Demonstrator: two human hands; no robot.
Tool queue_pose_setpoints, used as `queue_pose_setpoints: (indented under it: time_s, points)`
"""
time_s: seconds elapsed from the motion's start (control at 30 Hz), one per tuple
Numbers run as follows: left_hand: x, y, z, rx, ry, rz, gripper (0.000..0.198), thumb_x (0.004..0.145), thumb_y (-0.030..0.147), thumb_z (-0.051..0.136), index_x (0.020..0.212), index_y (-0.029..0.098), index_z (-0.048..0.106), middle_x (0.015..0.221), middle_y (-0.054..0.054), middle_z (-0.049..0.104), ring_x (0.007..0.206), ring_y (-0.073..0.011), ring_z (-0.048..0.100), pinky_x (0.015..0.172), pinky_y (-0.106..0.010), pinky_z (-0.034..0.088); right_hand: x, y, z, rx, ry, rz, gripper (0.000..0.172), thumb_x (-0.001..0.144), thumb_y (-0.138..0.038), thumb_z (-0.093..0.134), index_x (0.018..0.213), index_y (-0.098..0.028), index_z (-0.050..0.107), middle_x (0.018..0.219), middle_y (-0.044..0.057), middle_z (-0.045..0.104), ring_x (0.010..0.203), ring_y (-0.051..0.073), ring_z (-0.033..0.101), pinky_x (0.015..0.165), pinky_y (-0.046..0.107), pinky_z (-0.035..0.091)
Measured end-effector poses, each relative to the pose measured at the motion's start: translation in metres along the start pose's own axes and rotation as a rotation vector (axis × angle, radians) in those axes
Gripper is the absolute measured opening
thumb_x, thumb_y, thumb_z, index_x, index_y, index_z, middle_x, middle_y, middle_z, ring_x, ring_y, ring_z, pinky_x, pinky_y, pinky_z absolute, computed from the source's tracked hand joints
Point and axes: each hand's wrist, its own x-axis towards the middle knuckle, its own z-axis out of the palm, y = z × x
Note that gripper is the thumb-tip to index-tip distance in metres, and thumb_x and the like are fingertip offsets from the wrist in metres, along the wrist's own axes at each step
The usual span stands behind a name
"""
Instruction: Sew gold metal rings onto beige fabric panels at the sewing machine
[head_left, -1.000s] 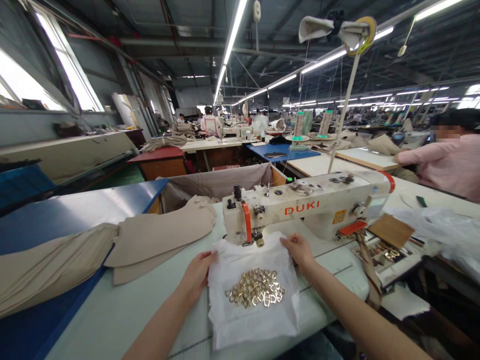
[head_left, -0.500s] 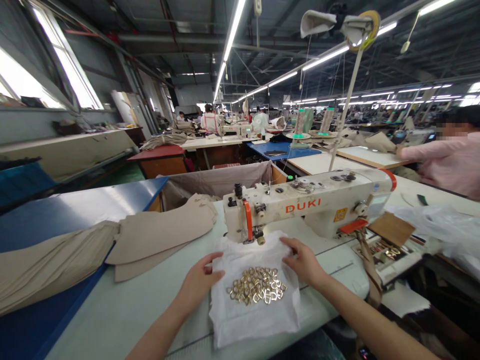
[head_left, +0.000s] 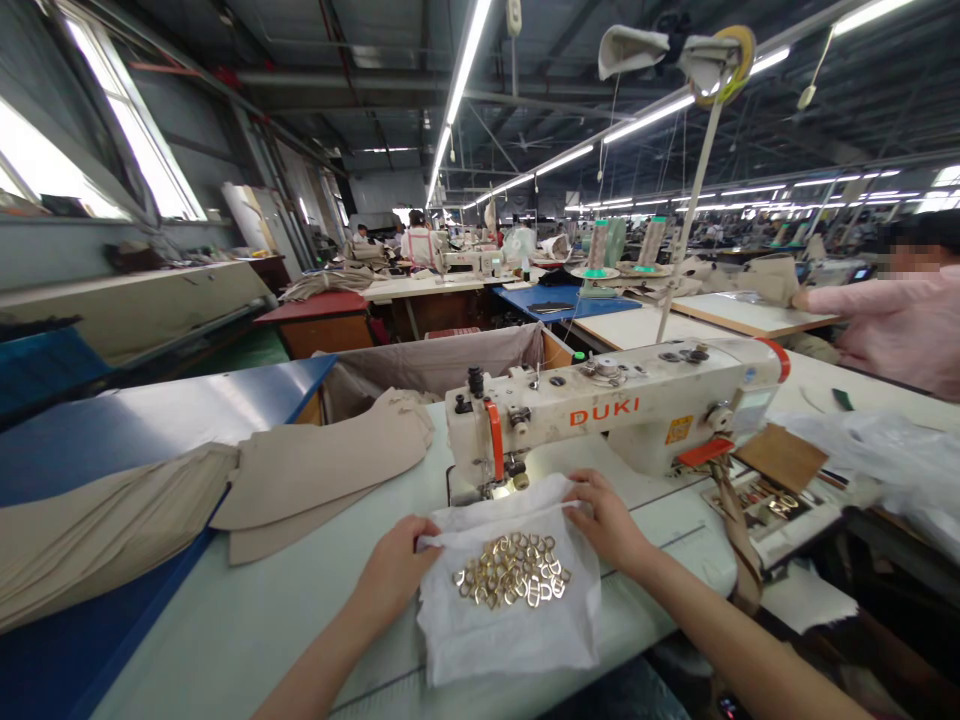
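A white cloth [head_left: 510,645] lies on the pale green sewing table, with a heap of gold D-rings [head_left: 514,572] on its middle. My left hand [head_left: 401,555] grips the cloth's far left corner between thumb and fingers. At the far right corner my right hand [head_left: 604,515] pinches the same cloth. The far edge of the cloth is lifted and folded slightly toward me. Just beyond it stands a white sewing machine [head_left: 555,420], its needle area lit by a small lamp.
Stacked beige fabric pieces [head_left: 322,470] lie to the left, partly over a blue table [head_left: 247,395]. At the right is a tray of small metal parts [head_left: 780,505] beside clear plastic [head_left: 892,460]. A person in pink [head_left: 900,320] works at the far right.
Both hands have closed on the cloth's far corners. Its far edge has come away from the machine's needle area and toward me, while the D-rings stay nearly in place.
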Motion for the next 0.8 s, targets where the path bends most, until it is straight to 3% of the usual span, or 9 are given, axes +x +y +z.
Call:
queue_pose_setpoints:
  time_s: [0.1,0.2,0.33,0.5,0.67,0.8]
  points:
    - [-0.003,-0.006,0.001,0.093,0.022,0.167,0.005,0.065,0.015,0.056,0.064,0.02,0.056,0.116,-0.012,0.061,0.11,-0.0286,0.054,0.094,-0.037,0.039,-0.003,0.003,0.004,-0.047,0.055,-0.077,0.011,0.079,-0.011,0.051,0.08,-0.017,0.061,0.133,0.014,0.045,0.127,0.027,0.038,0.105,0.045,0.031]
    - [-0.004,-0.013,0.003,0.113,0.011,0.29,0.01,0.067,0.012,0.051,0.065,0.021,0.05,0.133,-0.011,0.052,0.122,-0.0273,0.047,0.102,-0.04,0.035,-0.006,0.006,0.009,-0.086,0.084,-0.201,0.011,0.082,-0.013,0.046,0.084,-0.017,0.056,0.122,0.014,0.054,0.116,0.025,0.047,0.099,0.043,0.038]
    - [-0.005,-0.017,0.005,0.09,-0.047,0.395,0.01,0.072,0.015,0.048,0.07,0.022,0.053,0.124,-0.009,0.06,0.12,-0.0258,0.049,0.104,-0.039,0.035,-0.008,0.009,0.014,-0.102,0.09,-0.237,0.013,0.086,-0.017,0.042,0.086,-0.018,0.055,0.093,0.011,0.062,0.089,0.023,0.057,0.081,0.038,0.047]
    - [-0.005,-0.016,0.006,0.039,-0.095,0.316,0.029,0.072,0.016,0.047,0.097,0.022,0.061,0.114,-0.007,0.065,0.111,-0.0249,0.055,0.101,-0.038,0.037,-0.009,0.009,0.016,-0.106,0.097,-0.267,0.016,0.088,-0.016,0.039,0.086,-0.019,0.055,0.084,0.008,0.061,0.08,0.021,0.056,0.073,0.033,0.048]
    - [-0.006,-0.009,0.006,0.081,-0.137,0.301,0.018,0.073,0.015,0.041,0.082,0.023,0.054,0.093,-0.004,0.065,0.09,-0.0219,0.059,0.083,-0.032,0.042,-0.009,0.006,0.017,-0.164,0.066,-0.332,0.037,0.084,-0.007,0.037,0.116,-0.017,0.052,0.094,0.01,0.06,0.089,0.023,0.054,0.08,0.037,0.047]
    - [-0.007,-0.003,0.005,0.074,-0.125,0.278,0.013,0.072,0.014,0.04,0.074,0.024,0.049,0.08,-0.002,0.061,0.08,-0.0206,0.057,0.076,-0.029,0.04,-0.006,0.005,0.019,-0.276,0.038,-0.34,0.033,0.082,-0.006,0.04,0.107,-0.017,0.058,0.089,0.009,0.059,0.085,0.022,0.052,0.079,0.037,0.045]
